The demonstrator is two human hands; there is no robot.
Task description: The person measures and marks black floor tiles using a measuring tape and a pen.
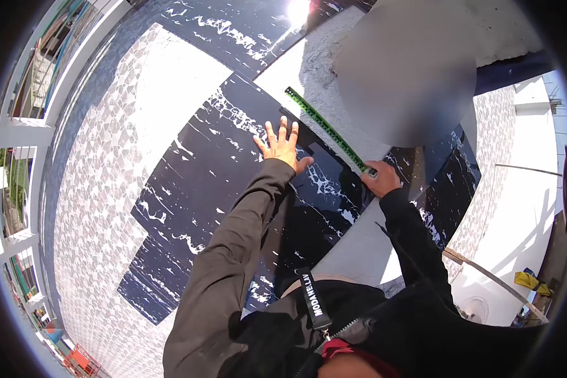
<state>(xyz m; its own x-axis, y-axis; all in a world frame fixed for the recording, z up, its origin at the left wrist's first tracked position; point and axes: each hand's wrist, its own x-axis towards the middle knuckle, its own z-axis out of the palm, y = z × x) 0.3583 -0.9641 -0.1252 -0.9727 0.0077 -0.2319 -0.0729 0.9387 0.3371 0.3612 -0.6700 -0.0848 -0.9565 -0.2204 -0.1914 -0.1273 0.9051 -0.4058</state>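
Observation:
My left hand (pixel 280 150) lies flat with fingers spread on a black marble-patterned tile (pixel 195 154) with white veins. Gripped in my right hand (pixel 383 180) is a tape measure (pixel 327 129), its green blade pulled out towards the upper left along the tile's far edge. The blade's end lies near the pale, rough bed beyond the tile. My fingers hide most of the tape's case. Another black tile (pixel 151 277) shows at the lower left.
More black veined tiles (pixel 233 31) lie at the top and right. Mosaic-patterned flooring (pixel 94 189) spreads to the left, beside a white railing (pixel 22 132). A large blurred patch covers the upper right, with dark fabric (pixel 513 70) beside it. A yellow object (pixel 532 283) lies at far right.

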